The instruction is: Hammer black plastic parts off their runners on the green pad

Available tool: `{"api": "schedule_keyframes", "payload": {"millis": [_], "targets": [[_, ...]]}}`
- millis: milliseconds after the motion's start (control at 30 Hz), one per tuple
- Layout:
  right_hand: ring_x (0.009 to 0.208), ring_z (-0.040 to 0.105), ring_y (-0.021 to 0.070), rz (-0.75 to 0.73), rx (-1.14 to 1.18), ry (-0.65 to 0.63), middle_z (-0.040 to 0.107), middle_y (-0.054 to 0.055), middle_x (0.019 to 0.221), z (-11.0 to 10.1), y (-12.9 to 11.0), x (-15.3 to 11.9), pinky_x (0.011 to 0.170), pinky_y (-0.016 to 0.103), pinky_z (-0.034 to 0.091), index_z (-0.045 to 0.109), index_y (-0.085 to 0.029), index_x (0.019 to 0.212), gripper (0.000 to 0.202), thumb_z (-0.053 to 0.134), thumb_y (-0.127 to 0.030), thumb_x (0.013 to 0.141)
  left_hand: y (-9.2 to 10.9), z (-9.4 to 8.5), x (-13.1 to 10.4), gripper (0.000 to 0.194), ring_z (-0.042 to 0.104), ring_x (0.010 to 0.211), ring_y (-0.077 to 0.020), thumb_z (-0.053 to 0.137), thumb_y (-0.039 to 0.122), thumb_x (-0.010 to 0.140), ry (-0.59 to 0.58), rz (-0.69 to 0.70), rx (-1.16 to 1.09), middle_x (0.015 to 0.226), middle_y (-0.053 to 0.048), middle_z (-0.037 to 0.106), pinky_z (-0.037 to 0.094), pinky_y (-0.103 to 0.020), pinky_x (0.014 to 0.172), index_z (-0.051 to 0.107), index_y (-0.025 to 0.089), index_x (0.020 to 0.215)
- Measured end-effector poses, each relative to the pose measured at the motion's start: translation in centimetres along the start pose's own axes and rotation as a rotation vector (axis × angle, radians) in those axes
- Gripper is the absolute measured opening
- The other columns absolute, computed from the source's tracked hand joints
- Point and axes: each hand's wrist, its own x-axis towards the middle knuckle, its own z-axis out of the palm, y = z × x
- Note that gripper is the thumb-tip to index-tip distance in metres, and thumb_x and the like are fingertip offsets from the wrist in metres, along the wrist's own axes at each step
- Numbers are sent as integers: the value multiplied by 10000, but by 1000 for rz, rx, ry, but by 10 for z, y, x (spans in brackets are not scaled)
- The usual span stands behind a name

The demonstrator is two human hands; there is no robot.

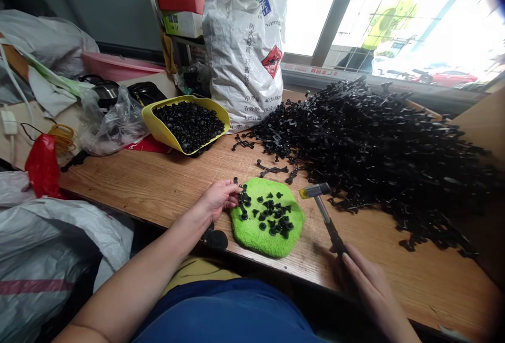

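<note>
My left hand (221, 199) pinches a black plastic piece (243, 203) at the left edge of a green cloth pad (252, 240). Several small black plastic parts (276, 217) lie scattered on the pad. Right of it, my right hand (357, 269) is wrapped round the dark handle of a small hammer (327, 219). The hammer's head, with a yellowish face on its left end, is raised beside the pad's right edge.
Behind the pad, a yellow scoop (158, 130) holds small black parts. A big heap of black pieces (374, 143) covers the table's right side. A white sack (244, 53) stands by the window. Bags lie at left; a person (379, 32) is outside.
</note>
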Motion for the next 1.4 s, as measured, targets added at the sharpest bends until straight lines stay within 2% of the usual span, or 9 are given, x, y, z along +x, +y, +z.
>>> {"api": "schedule_keyframes", "payload": {"millis": [233, 400, 567, 700, 833, 967, 1200, 1300, 1400], "targets": [[528, 452, 144, -234, -236, -148, 477, -4, 603, 10, -41, 7, 501, 249, 350, 489, -214, 816, 205, 373, -355, 910, 1, 3, -2, 168, 420, 328, -14, 623, 137, 623, 7, 34, 23, 506, 43, 533, 316, -81, 304, 456, 150, 642], [501, 484, 168, -310, -685, -281, 485, -15, 566, 22, -62, 27, 492, 265, 310, 485, -220, 911, 228, 295, -344, 929, 1, 4, -3, 167, 414, 333, -19, 616, 151, 620, 25, 47, 50, 494, 41, 528, 300, -89, 308, 450, 153, 638], [510, 491, 157, -400, -648, -172, 485, -12, 589, 27, -66, 34, 508, 256, 330, 440, -215, 876, 226, 260, -338, 936, 0, 6, -2, 153, 394, 337, -18, 613, 146, 603, 44, 59, 50, 484, 41, 519, 278, -95, 315, 464, 150, 641], [461, 457, 160, -338, -806, -281, 460, -18, 539, 35, -63, 33, 462, 257, 282, 412, -219, 790, 220, 269, -311, 928, 0, 6, -2, 210, 389, 341, -20, 629, 160, 583, 58, 86, 49, 477, 52, 501, 276, -104, 319, 420, 159, 604], [521, 501, 161, -366, -734, -230, 508, -7, 603, 40, -61, 31, 498, 253, 306, 406, -217, 843, 194, 254, -295, 937, 0, 6, -2, 226, 388, 348, -18, 633, 172, 577, 51, 105, 53, 472, 56, 492, 268, -99, 326, 409, 158, 600], [479, 474, 160, -346, -879, -269, 494, -7, 566, 40, -61, 29, 466, 258, 260, 397, -218, 769, 220, 270, -303, 928, 0, 6, -2, 222, 405, 354, -23, 622, 171, 581, 63, 118, 84, 475, 53, 495, 259, -96, 324, 402, 160, 602], [460, 463, 155, -290, -867, -252, 480, -9, 539, 43, -63, 30, 446, 250, 245, 419, -212, 739, 238, 287, -291, 921, 2, 2, 3, 221, 414, 367, -26, 642, 187, 592, 21, 112, 139, 512, 39, 520, 234, -105, 323, 424, 154, 610], [520, 506, 157, -275, -652, -230, 522, -3, 594, 37, -61, 27, 489, 253, 313, 462, -209, 799, 255, 278, -323, 935, 6, -1, 3, 195, 416, 393, -20, 665, 200, 603, -35, 92, 173, 562, 19, 543, 216, -108, 336, 489, 131, 646], [584, 530, 154, -234, -376, -174, 548, -5, 653, 28, -54, 20, 546, 257, 354, 496, -211, 930, 251, 287, -349, 942, 12, -1, 4, 188, 402, 428, -12, 680, 213, 623, -168, 94, 192, 623, 4, 556, 200, -117, 355, 562, 107, 725]]}}
